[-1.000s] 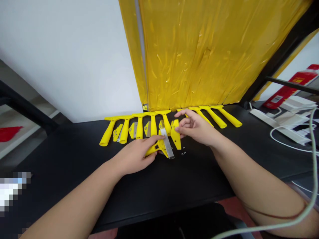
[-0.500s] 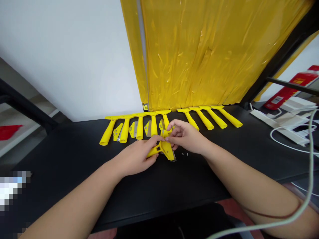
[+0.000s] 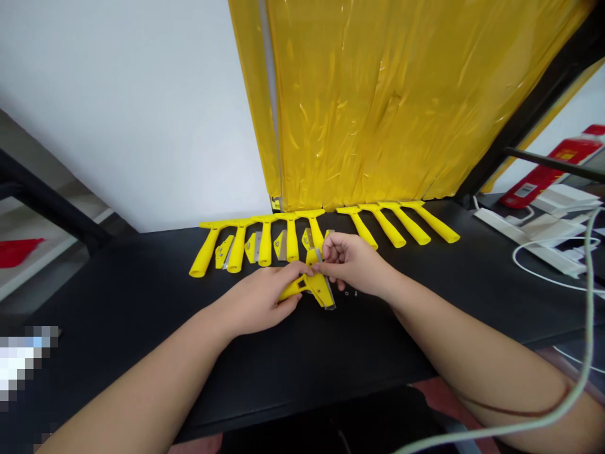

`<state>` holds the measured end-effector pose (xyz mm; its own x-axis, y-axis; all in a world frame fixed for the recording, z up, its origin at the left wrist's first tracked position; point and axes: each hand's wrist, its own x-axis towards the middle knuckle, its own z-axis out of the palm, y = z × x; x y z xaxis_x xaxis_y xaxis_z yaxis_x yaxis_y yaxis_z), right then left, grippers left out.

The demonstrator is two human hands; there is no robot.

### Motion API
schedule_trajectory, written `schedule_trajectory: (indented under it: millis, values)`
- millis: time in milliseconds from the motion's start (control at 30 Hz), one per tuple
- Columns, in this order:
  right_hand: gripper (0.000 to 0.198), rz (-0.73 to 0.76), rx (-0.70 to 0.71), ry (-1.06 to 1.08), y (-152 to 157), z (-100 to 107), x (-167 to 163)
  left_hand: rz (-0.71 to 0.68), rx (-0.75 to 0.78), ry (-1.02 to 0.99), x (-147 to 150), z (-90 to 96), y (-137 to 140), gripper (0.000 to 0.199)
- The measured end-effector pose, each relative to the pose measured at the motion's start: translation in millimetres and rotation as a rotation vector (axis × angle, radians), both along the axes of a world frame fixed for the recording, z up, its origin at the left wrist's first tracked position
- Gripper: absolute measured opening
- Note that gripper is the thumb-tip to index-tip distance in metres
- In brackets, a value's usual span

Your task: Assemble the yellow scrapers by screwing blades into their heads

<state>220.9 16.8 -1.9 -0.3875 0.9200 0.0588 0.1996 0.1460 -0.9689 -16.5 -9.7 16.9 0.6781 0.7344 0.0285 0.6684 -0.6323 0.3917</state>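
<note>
Over the desk (image 3: 283,372), left fingers (image 3: 287,308) grip a yellow scraper (image 3: 290,290); right fingers (image 3: 328,270) pinch its plate (image 3: 323,295) on their left, long axis slanting toward the near edge

Soft even light, glints on yellow film (image 3: 359,107), stretched edges, pixelation lower left

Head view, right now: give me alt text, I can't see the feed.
A left hand grips a yellow scraper by the handle while the right hand touches the yellow plate at its head. Behind them, more yellow handles lie in a row on a black table; tiny metal parts lie nearby.
</note>
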Motion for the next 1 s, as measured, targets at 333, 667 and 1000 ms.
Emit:
schedule_trajectory:
  millis: [333, 667, 1000]
  values:
    - [0.033, -0.036, 0.127, -0.176, 5.3, 9.1, 18.9, -0.011, 0.019, -0.035, -2.5, -2.7, 2.4, 0.031]
    - [0.034, 0.147, -0.287, 0.001, 9.0, 1.2, 9.9, -0.033, 0.138, 0.022, -2.6, -2.6, 1.2, 0.037]
    - [0.019, 0.084, -0.065, -0.199, 8.0, 12.8, 22.3, -0.146, 0.211, -0.046, -7.5, -7.7, 6.8, 0.037]
